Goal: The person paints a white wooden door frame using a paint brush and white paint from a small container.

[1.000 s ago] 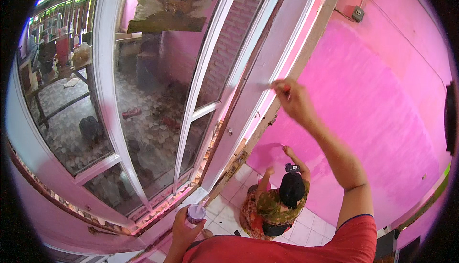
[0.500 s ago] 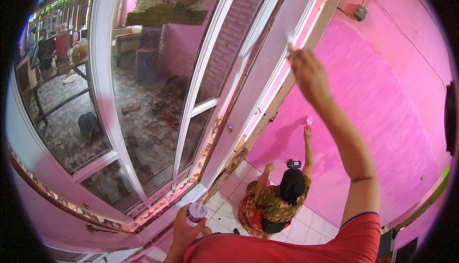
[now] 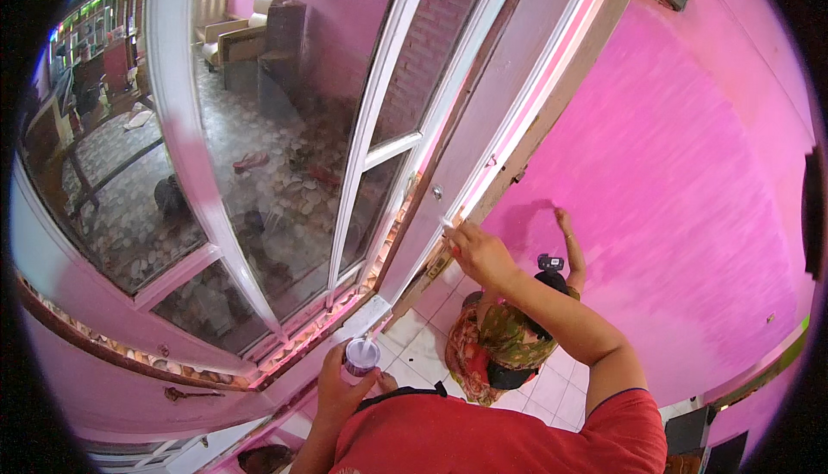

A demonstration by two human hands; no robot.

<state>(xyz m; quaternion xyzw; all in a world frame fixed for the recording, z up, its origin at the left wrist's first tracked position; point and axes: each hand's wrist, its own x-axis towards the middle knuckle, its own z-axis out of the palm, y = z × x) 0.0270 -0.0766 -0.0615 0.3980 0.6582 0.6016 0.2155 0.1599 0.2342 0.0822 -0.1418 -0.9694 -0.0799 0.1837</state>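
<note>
The left hand (image 3: 338, 389) holds a can (image 3: 350, 365), its side markings unreadable.

Small tub (image 3: 360, 373): purplish side, pale lilac inside
Brush (image 3: 448, 223): whitish tip
Shirt (image 3: 509, 435): red, dark blue sleeve edge (image 3: 621, 392)
Co-worker's top (image 3: 509, 336): green-and-yellow pattern
Co-worker's skirt (image 3: 464, 362): patterned orange-red
Wall (image 3: 655, 146): bright pink, streaked magenta
Glazed frame (image 3: 177, 86): white, blotched pink
Beam (image 3: 575, 77): greyish brown
Floor tiles (image 3: 423, 355): white, pale pink
</note>
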